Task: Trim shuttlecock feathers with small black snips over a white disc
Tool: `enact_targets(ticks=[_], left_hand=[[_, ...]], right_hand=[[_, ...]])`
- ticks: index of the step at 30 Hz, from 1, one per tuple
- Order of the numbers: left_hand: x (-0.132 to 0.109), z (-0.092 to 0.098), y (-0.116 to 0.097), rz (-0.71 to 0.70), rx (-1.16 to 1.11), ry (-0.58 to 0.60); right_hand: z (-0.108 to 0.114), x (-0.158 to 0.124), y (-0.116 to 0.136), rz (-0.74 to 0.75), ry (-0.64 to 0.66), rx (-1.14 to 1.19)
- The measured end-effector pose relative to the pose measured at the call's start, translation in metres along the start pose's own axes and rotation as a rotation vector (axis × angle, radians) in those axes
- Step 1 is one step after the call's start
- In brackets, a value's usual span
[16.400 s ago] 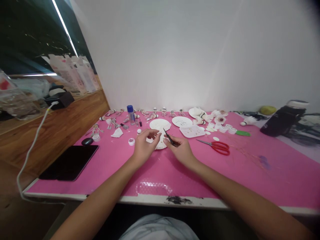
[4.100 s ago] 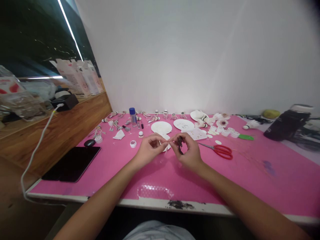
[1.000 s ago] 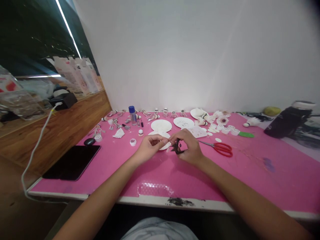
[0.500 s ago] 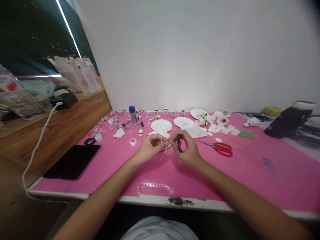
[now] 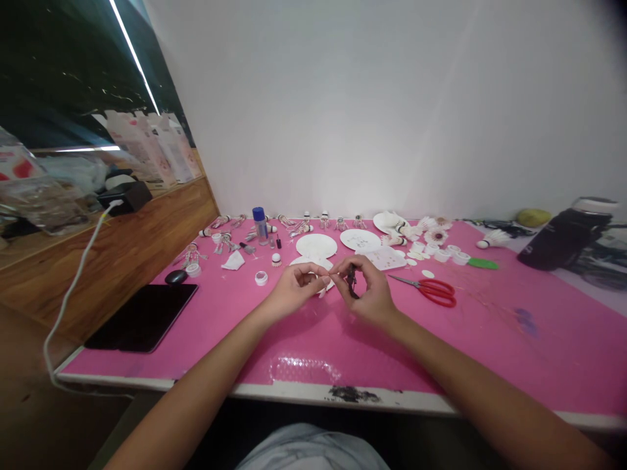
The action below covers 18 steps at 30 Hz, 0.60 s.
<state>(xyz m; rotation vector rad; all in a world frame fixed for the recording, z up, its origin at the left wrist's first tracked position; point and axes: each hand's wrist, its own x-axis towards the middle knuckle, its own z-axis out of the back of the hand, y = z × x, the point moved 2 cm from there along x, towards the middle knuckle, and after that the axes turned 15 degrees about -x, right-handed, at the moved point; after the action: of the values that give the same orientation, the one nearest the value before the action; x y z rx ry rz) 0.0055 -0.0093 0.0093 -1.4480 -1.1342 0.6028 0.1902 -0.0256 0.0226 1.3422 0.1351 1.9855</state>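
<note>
Over the middle of the pink table, my left hand (image 5: 296, 290) and my right hand (image 5: 369, 294) meet at the fingertips. A small dark object (image 5: 351, 282) of unclear kind is tucked in the curled fingers of my right hand. My left thumb and forefinger are pinched together; whatever they hold is too small to make out. A tiny whitish bit (image 5: 322, 294) shows just below those fingertips. Behind my hands lie a white paper plate (image 5: 316, 245) and another plate, partly covered by my fingers.
Red-handled scissors (image 5: 435, 292) lie right of my hands. A black tablet (image 5: 142, 318) is at the left. Shuttlecocks (image 5: 435, 234) and several small white pots (image 5: 460, 258) sit at the back right. A blue-capped bottle (image 5: 261, 225) stands behind; a black flask (image 5: 563, 235) lies far right.
My hands have hardly moved and stay together at the fingertips. The small whitish bit below them has shifted slightly left. Nothing else on the table has visibly moved.
</note>
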Motion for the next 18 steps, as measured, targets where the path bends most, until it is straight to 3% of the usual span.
enact_targets(ticks=[7, 18], left_hand=[[-0.0004, -0.0028, -0.0038, 0.017, -0.023, 0.042], [-0.0016, -0.0004, -0.0025, 0.033, -0.07, 0.047]], right_hand=[[0.0041, 0.0004, -0.0036, 0.105, 0.007, -0.026], [0.0025, 0.0016, 0.0046, -0.038, -0.03, 0.036]])
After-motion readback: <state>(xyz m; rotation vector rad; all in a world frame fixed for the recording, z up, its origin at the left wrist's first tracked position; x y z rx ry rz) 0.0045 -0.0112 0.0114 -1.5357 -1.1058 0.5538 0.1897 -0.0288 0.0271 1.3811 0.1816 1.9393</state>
